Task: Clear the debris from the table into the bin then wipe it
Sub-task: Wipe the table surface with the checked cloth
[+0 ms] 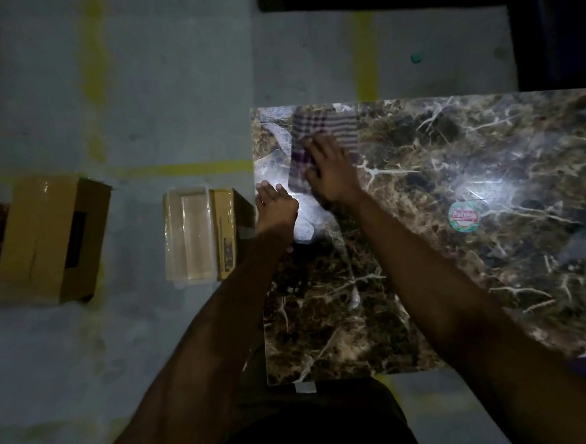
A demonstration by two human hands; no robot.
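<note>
While the right hand presses flat, fingers spread, on the near end of the checked cloth at the marble table's far left corner, the cloth's long axis runs away from the person, and the left hand rests open on the table's left edge just beside it

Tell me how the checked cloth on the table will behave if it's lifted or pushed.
The checked cloth lies flat under the right hand, so it is probably floppy and would droop if lifted. The marble-patterned table looks glossy, so it likely slides easily.
</note>
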